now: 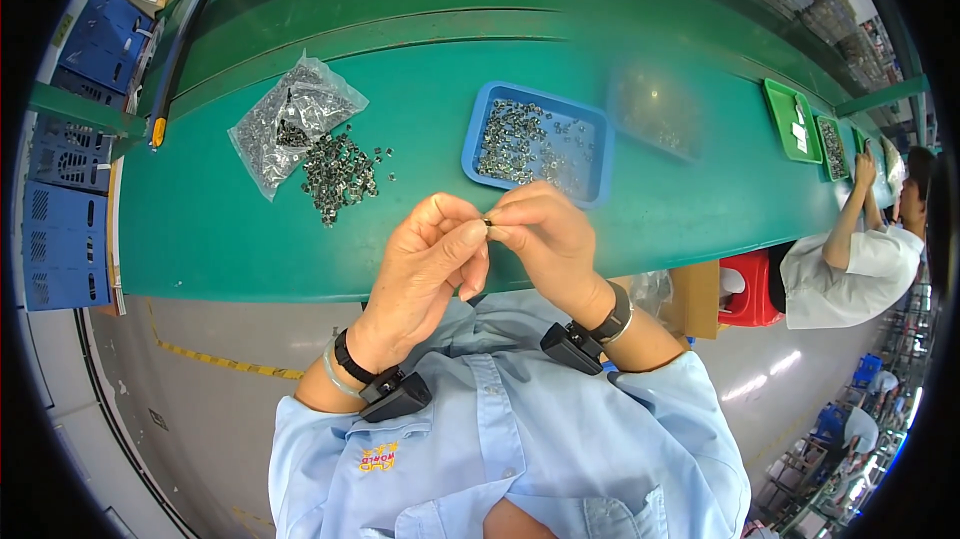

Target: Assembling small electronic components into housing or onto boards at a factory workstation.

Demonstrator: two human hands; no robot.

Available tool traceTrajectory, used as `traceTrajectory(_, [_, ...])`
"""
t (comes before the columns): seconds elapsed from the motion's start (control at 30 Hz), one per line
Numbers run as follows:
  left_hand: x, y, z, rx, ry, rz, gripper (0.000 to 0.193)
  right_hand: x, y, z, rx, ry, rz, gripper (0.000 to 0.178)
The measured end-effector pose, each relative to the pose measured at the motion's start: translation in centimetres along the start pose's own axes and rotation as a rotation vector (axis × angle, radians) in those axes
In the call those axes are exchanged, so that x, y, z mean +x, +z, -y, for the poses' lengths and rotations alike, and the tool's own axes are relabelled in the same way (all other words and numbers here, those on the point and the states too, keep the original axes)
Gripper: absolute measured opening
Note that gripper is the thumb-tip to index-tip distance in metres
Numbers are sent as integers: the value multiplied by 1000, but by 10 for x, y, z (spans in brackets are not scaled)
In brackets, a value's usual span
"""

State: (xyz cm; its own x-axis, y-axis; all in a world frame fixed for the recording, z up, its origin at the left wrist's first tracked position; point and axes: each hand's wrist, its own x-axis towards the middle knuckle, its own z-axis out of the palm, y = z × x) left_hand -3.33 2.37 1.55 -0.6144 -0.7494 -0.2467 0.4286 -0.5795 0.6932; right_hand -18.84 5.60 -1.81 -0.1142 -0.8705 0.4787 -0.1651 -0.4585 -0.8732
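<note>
My left hand (432,257) and my right hand (545,237) meet fingertip to fingertip above the near edge of the green table (210,249). Pinched between them is a small dark part (488,222), mostly hidden by the fingers; its exact kind does not show. Left of my hands lies a loose pile of small black-and-metal parts (340,175), spilling from the mouth of a clear plastic bag (262,144) full of the same. Just beyond my right hand stands a blue tray (600,154) holding many small metallic parts (510,134).
A blurred translucent container (655,114) sits right of the blue tray. Farther right are a green tray (792,119) and a co-worker (850,274) at the same table. A red stool (750,289) and a cardboard box (695,299) stand below the edge. Blue crates (65,244) are stacked at left.
</note>
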Motion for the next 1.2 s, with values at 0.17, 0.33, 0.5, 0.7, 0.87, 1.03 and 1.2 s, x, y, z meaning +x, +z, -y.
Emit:
traceTrajectory(0.17, [3,-2,3,112,4,-2,13,-1,-3,2,-125,-69,23,15])
traceTrajectory(0.33, [4,-14,6,92,-36,-59,14,17,-30,-7,-523,-150,104,15])
traceTrajectory(0.5, [-8,-47,6,45,-72,-90,13,61,-36,-9,-947,-125,317,13])
traceTrajectory(0.7, [-22,-68,-6,-19,-45,-129,13,82,42,-24,-791,-230,510,15])
traceTrajectory(0.87, [-27,-82,-13,-65,-10,-149,14,85,65,-35,-769,-127,636,15])
traceTrajectory(1.03, [-24,-81,-20,-99,-2,-148,19,77,56,-18,-462,-99,589,15])
traceTrajectory(1.2, [-15,-63,-20,-54,10,-105,21,65,40,4,-500,-118,568,18])
